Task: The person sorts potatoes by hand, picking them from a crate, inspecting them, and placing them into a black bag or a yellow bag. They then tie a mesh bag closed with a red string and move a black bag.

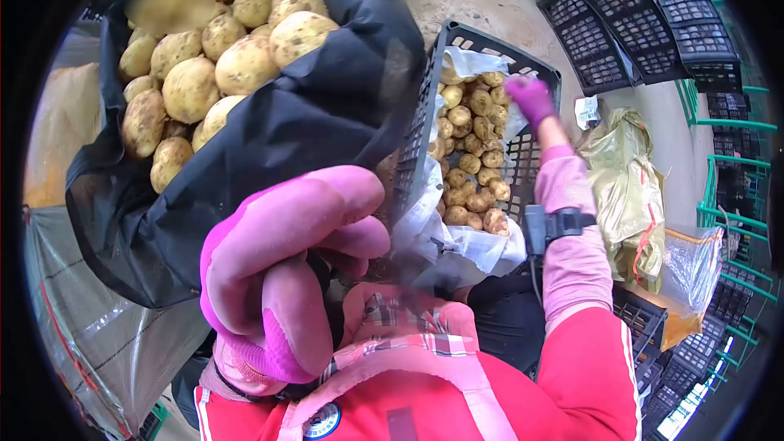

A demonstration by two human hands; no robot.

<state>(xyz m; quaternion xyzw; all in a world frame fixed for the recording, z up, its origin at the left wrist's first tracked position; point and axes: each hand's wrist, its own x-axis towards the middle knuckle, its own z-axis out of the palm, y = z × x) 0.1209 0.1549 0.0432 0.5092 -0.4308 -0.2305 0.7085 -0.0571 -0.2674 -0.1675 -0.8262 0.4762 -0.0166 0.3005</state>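
Observation:
My left hand [290, 269], in a pink glove, is raised close to the camera with its fingers curled inward. Something dark shows beside the fingers, but what they hold, if anything, is hidden. My right hand [531, 100], in a purple-pink glove, is over the right side of a black plastic crate [523, 165]. Motion blurs its fingers, so I cannot see whether they grip anything. Small potatoes [469, 163] fill much of the crate, on a white liner [429, 212]. Large potatoes [245, 65] lie in a black cloth-lined container [327, 114] at the upper left.
Several black crates [645, 16] stand at the upper right. A shiny yellowish sack [625, 188] lies right of my forearm, with clear plastic [690, 257] below it. Green metal bars [739, 159] line the right edge. Grey plastic sheeting [98, 318] covers something at the left.

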